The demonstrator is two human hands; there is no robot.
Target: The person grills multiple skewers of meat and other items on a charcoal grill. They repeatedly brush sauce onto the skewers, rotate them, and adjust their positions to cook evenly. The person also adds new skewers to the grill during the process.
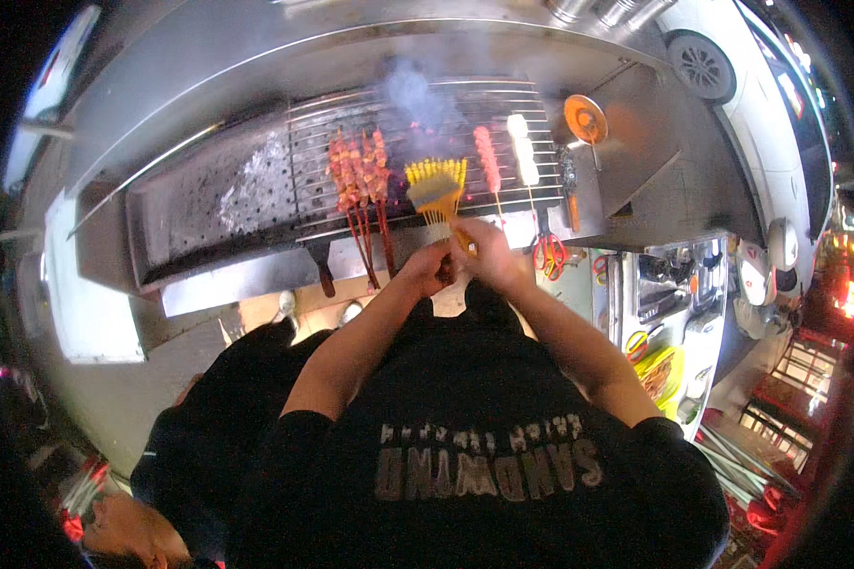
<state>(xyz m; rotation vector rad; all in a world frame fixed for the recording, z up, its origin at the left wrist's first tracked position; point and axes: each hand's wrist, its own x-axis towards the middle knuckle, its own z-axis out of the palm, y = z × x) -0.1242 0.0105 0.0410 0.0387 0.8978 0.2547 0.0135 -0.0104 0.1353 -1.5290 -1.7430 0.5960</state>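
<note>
My left hand [432,268] is closed round the lower ends of a fanned bunch of skewers with yellow food [438,171], held over the grill [318,123]. Close beside it, my right hand [495,256] grips an orange-brown handle; it appears to belong to a brush [433,193] with a wide, greyish head, blurred against the yellow food. Left of the bunch, several reddish meat skewers [359,171] lie across the bars. To the right rest a pink sausage skewer [487,159] and a skewer of white pieces [522,152]. Smoke rises behind the yellow food.
An orange-coated bowl [585,119] with a handle stands right of the grill, near a brush with an orange handle [572,204] and red-handled scissors [549,256]. A side table [707,313] carries containers and a yellow tray [672,379]. Another person [209,436] is at my left.
</note>
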